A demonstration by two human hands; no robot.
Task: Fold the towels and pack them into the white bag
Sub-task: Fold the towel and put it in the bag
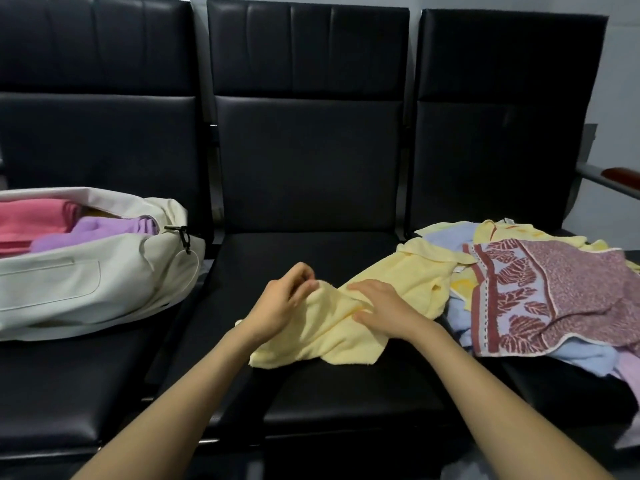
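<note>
A pale yellow towel lies crumpled on the middle black seat. My left hand pinches its upper left edge with curled fingers. My right hand lies on top of the towel, fingers bent against the cloth. The white bag sits open on the left seat with a pink towel and a purple towel inside. On the right seat is a heap of towels: a maroon patterned towel on top, yellow ones and light blue ones beneath.
A row of three black padded seats with high backs holds everything. A metal armrest with a brown pad sticks out at the far right. The bag's black zipper pull hangs at its right end.
</note>
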